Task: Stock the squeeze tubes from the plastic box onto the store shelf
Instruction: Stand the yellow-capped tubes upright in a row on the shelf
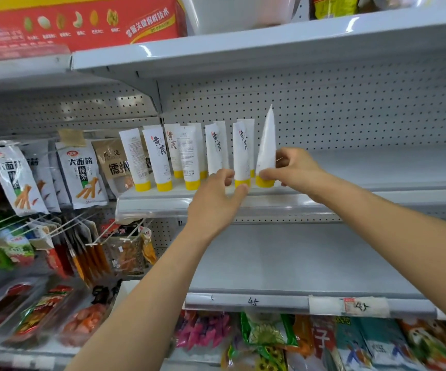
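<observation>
We noted right hand (294, 167) fingers gripping a white yellow-capped plastic squeeze tube (267, 145) cap-down on the grey metal shelf (377, 170); left hand (213, 202) fingers pinched the neighbouring tube (241, 153).

Premises: retail shop, snack and grocery aisle. Fixtures: grey metal store shelf (377, 162) in stacked tiers, with a perforated back panel (350, 116). A clear price rail (243, 301) runs along the shelf front, carrying a paper label (348, 305) with handwritten figures. Stock: identical white squeeze tubes (160, 156) with yellow caps, standing cap-down in rows; sealed snack packets (82, 172) hanging in overlapping rows to the left; a red printed carton (82, 22) on the tier above; bagged snacks (270, 333) packed along the lowest tier.
</observation>
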{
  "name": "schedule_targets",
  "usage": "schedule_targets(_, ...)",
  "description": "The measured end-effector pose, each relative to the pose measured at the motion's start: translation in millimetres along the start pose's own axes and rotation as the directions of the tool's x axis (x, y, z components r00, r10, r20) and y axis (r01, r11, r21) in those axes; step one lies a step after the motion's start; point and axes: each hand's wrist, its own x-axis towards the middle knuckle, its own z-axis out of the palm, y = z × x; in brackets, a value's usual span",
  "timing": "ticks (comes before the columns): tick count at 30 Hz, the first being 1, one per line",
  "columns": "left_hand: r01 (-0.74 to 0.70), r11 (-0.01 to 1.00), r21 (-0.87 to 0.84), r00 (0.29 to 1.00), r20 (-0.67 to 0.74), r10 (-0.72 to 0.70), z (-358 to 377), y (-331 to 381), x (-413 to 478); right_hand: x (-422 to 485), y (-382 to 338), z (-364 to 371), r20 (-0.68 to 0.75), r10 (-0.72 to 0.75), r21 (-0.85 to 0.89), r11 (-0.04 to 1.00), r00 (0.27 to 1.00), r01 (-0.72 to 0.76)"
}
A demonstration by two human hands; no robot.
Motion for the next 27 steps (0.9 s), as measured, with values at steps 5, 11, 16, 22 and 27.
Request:
schedule_targets(5,0.003,0.990,0.141,1.000,0.025,-0.007,2,-10,1,23,16,6,-0.107,0.054,-0.127,0.990,0.993,-0.068)
schedule_targets(11,0.037,0.986,0.164,0.998,0.042,-0.044,4,-18,2,39,28,11,-0.122,0.066,-0.206,0.974,0.990,-0.090)
schedule_targets(16,0.042,0.986,0.164,0.998,0.044,-0.050,3,-21,5,43,32,13,-0.111,0.087,-0.247,0.963,0.990,-0.112)
schedule_targets(22,0.039,0.986,0.161,0.997,0.057,-0.049,3,-27,6,43,33,16,-0.129,0.113,-0.266,0.953,0.985,-0.144)
schedule_targets(27,0.021,0.989,0.147,0.997,0.071,-0.032,-1,-31,6,31,29,16,-0.153,0.118,-0.336,0.927,0.981,-0.164)
